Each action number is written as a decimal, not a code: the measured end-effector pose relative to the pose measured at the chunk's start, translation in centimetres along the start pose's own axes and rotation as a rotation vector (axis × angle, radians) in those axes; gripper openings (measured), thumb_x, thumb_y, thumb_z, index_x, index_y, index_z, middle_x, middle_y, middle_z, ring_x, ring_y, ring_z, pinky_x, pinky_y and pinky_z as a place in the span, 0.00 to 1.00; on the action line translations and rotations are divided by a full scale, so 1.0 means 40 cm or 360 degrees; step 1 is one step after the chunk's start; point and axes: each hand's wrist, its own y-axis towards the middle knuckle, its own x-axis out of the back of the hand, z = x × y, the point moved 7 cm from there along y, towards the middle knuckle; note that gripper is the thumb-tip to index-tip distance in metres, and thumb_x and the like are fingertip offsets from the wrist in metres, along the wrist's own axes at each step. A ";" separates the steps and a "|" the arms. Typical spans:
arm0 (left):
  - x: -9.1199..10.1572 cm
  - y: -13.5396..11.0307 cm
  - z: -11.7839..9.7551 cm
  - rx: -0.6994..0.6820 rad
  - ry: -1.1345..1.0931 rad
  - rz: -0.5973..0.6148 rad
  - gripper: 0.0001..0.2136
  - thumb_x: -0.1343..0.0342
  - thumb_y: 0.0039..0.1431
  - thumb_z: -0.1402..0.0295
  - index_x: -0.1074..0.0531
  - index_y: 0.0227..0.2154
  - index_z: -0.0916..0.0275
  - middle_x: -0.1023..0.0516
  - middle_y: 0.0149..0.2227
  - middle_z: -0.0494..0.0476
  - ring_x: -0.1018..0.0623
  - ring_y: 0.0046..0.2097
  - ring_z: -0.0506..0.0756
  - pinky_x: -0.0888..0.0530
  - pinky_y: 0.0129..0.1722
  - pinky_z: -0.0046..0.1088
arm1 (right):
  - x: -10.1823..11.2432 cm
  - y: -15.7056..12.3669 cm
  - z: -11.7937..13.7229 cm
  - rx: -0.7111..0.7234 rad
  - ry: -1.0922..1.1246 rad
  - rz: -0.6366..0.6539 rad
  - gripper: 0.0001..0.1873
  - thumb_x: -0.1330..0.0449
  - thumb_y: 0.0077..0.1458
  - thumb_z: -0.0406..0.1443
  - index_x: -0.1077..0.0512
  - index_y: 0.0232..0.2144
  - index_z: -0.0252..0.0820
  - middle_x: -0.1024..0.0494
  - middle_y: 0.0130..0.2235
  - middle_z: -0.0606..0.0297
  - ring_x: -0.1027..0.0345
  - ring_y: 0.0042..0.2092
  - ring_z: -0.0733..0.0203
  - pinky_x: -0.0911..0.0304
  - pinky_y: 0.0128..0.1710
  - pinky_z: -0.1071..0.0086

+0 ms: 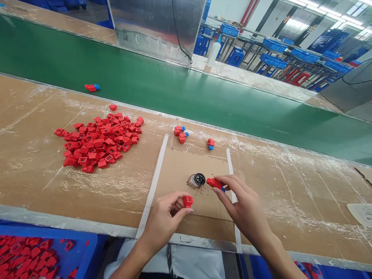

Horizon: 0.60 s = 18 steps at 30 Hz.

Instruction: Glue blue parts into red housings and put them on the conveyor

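My left hand [170,213] pinches a small red plastic block [188,200] with a square opening in its face. Between thumb and fingers of my right hand [241,197] is a red and blue plastic piece [214,183], its red end pointing left. That end is close beside a small round jar [199,179] with a black rim and dark, shiny contents, apart from it as far as I can see. Brown specks lie on the cardboard around the jar.
A heap of red blocks [101,141] lies at left. Red and blue pieces [181,135] and another such piece [210,144] lie behind the jar. A green conveyor belt [162,91] runs behind. A blue bin [87,244] with red blocks stands at lower left.
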 end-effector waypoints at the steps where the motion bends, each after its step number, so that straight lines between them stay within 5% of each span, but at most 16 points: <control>1: -0.001 -0.002 -0.003 0.0005 -0.0001 0.0013 0.08 0.39 0.58 0.64 0.24 0.39 0.61 0.24 0.32 0.52 0.26 0.34 0.51 0.28 0.35 0.24 | -0.004 0.000 0.008 0.0027 -0.0024 0.0003 0.09 0.44 0.65 0.36 0.30 0.47 0.43 0.22 0.42 0.60 0.27 0.40 0.58 0.32 0.39 0.66; 18: -0.009 -0.010 -0.028 -0.0069 0.0067 0.0111 0.05 0.40 0.59 0.68 0.26 0.37 0.61 0.25 0.31 0.48 0.27 0.32 0.49 0.32 0.33 0.22 | -0.034 0.003 0.036 0.0122 -0.0119 0.0083 0.07 0.44 0.66 0.34 0.28 0.43 0.44 0.24 0.39 0.61 0.26 0.39 0.59 0.33 0.38 0.68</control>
